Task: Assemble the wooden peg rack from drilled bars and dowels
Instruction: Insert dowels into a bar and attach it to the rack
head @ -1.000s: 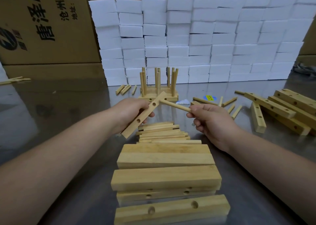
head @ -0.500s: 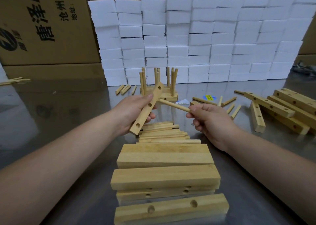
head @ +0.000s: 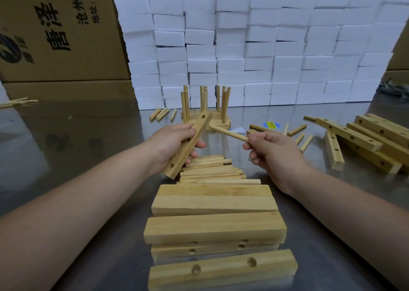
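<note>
Right now my left thumb [head: 190, 131] and curled fingers grip a drilled bar [head: 200, 125] around its middle, so my left hand [head: 174, 144] holds it tilted above the table, upper end pointing away from me. One hole shows near the bar's top end, one near its bottom end, and a third is partly hidden by my fingers.

My right fingertips [head: 252, 139] pinch the near end of a dowel [head: 228, 133]. My right hand [head: 273, 157] aims it to the left, and its free tip sits right at the bar's side edge, below the top hole. I cannot tell whether it touches the wood.

Beneath my hands, a pile of dowels [head: 212, 171] lies flat on the metal table [head: 88, 140]. Closer to me is a stack of thick bars [head: 212, 204]. Behind the held bar stands a finished rack [head: 221, 124] with its pegs upright. More drilled bars [head: 365, 140] are heaped at my right, with loose dowels [head: 296, 130] scattered between them and the rack. A wall of white foam blocks [head: 265, 47] rises at the back, with cardboard boxes [head: 55, 36] behind it.
</note>
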Tool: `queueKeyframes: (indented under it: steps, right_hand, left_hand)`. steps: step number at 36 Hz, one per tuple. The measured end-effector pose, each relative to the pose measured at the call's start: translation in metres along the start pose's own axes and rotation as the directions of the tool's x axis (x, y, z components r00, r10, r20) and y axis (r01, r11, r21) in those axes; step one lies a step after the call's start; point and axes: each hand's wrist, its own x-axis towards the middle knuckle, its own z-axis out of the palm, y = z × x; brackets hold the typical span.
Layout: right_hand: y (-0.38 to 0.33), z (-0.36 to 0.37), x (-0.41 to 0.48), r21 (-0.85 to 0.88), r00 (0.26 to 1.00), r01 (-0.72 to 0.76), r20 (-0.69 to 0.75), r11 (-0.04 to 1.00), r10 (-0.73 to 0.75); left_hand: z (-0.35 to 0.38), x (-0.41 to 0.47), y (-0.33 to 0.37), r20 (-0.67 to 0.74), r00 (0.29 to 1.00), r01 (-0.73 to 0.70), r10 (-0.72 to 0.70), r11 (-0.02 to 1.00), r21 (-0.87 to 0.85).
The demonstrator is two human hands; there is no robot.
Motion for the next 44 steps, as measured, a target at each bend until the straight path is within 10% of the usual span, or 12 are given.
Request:
queueKeyframes:
  steps: [28, 44]
  right_hand:
    - [-0.005, 0.002, -0.003, -0.139, 0.992, 0.107, -0.053, 0.985, -0.115]
    - [-0.003, 0.002, -0.012, -0.438, 0.952, 0.307, 0.149, 0.845, -0.269]
  left_hand:
    - [0.004, -0.004, 0.01, 0.034, 0.999, -0.041, 0.035, 0.979, 0.197]
    - [0.003, -0.003, 0.011, 0.096, 0.995, -0.023, 0.015, 0.997, 0.08]
